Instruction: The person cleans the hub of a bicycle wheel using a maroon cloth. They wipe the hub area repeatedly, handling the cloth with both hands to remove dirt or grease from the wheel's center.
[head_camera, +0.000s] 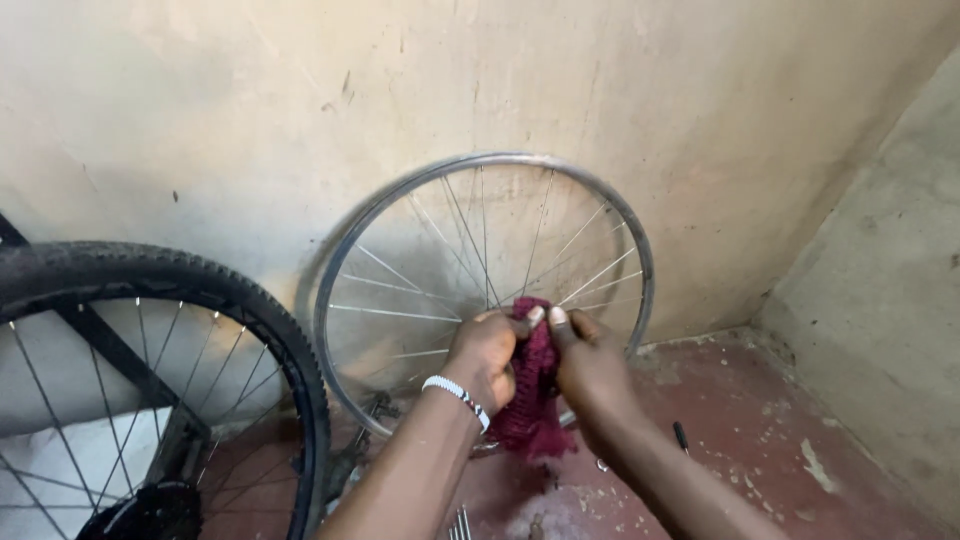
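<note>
The plastered wall fills the upper part of the view; its surface is cream-coloured, scuffed and marked, with no sign, label or package visible on it. All positions below are given relative to the bare wheel rim.

The bare wheel rim is a silver metal hoop with thin spokes and no tyre. It stands upright on the floor and leans against the wall, near the corner where a second wall meets the first.

The tyred wheel stands to the left of the rim and nearer the camera. It carries a black knobbly tyre and is partly cut off by the left edge of the view; a dark frame bar crosses behind its spokes.

The red floor extends below and to the right of the rim. Its paint is worn and chipped. A few small metal parts lie on it below the rim; their kind cannot be told.

The maroon cloth hangs in front of the lower centre of the rim, bunched between both hands.

The left hand has its fingers closed around the left side of the cloth; a white beaded bracelet sits on its wrist. The right hand has its fingers closed on the right side of the cloth, with the thumb pressed on the cloth's top edge.
</note>
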